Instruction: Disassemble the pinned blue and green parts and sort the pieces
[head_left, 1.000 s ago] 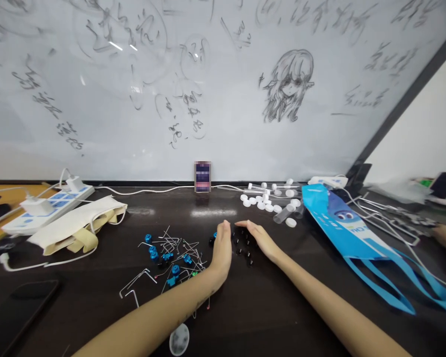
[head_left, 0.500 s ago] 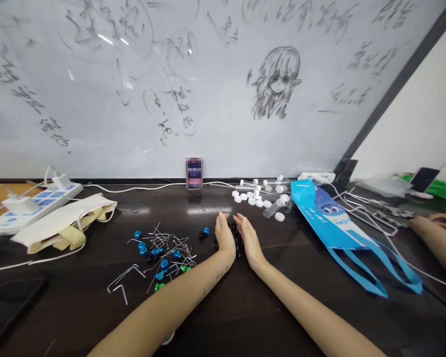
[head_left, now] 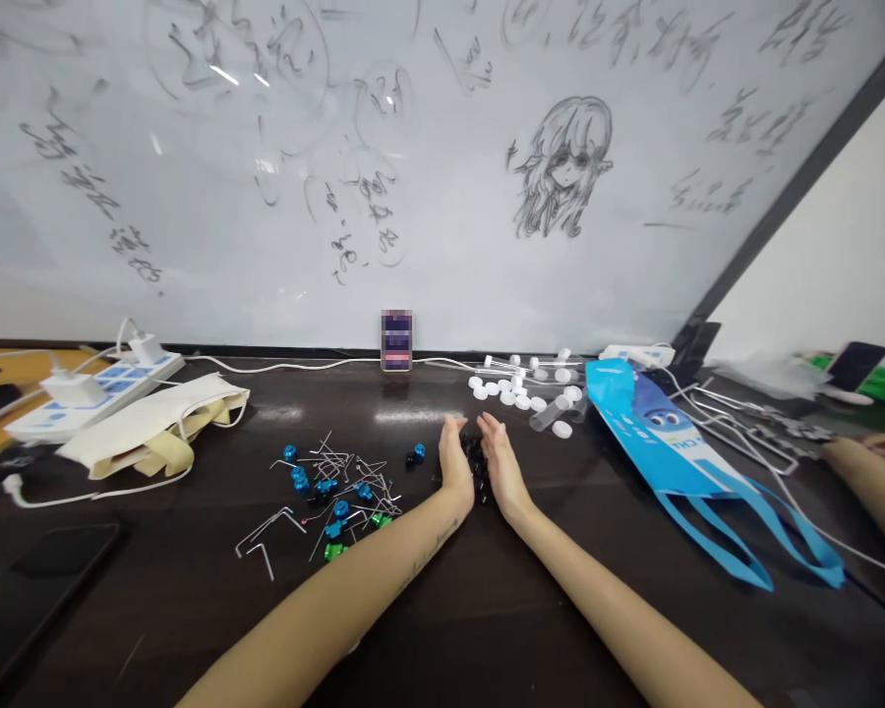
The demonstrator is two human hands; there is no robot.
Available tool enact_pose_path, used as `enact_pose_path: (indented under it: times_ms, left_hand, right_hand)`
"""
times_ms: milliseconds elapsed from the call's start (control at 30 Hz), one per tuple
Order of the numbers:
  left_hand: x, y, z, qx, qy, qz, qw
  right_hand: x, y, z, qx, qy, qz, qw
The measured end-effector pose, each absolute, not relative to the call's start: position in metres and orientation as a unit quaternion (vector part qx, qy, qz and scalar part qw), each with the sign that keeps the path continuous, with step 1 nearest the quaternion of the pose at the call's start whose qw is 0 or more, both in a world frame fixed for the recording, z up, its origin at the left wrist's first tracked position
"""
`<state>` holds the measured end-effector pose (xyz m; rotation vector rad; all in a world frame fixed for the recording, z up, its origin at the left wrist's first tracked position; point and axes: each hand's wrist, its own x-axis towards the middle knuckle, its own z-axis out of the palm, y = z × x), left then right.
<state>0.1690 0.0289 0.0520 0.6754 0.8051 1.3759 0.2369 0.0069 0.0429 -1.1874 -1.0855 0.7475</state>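
Note:
Small black parts [head_left: 476,458] lie heaped on the dark table between my two palms; their exact kind is too small to make out. My left hand [head_left: 455,462] stands on its edge along the left side of the heap, fingers stretched out. On the other side, my right hand [head_left: 502,466] is likewise on edge with straight fingers, its palm facing the heap. Left of my hands is a blue and black small part [head_left: 416,454]. Further left, blue metal parts [head_left: 300,480], green parts [head_left: 334,553] and thin bent metal wires [head_left: 331,459] lie scattered.
White caps [head_left: 522,401] and clear tubes [head_left: 550,413] lie at the back right, beside a blue bag [head_left: 634,433]. A phone [head_left: 396,340] leans against the whiteboard. At left are a power strip [head_left: 110,388], a cream bag [head_left: 140,423] and a dark phone [head_left: 44,590]. Another person's arm [head_left: 870,482] shows at right.
My hands have moved slightly apart, and more of the black heap shows between them. The whole view has shifted, so things appear a little further right.

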Motion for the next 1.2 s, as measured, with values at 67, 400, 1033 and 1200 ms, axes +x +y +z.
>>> enact_pose_path:
  times_ms: [67, 400, 1033, 1200]
  left_hand:
    - [0.162, 0.026, 0.062, 0.299, 0.355, 0.605, 0.647]
    - [-0.007, 0.035, 0.149, 0.572, 0.327, 0.547, 0.517]
    - [-0.091, 0.035, 0.094, 0.877, 0.458, 0.131, 0.07]
    - [-0.087, 0.03, 0.085, 0.873, 0.472, 0.106, 0.063]
  right_hand:
    - [0.238, 0.002, 0.047, -0.526, -0.484, 0.301, 0.632]
    - [0.191, -0.031, 0.097, -0.518, -0.732, 0.171, 0.408]
    - [0.097, 0.012, 0.113, -0.522, -0.851, 0.005, 0.055]
    - [0.124, 0.045, 0.138, -0.551, -0.832, -0.052, 0.038]
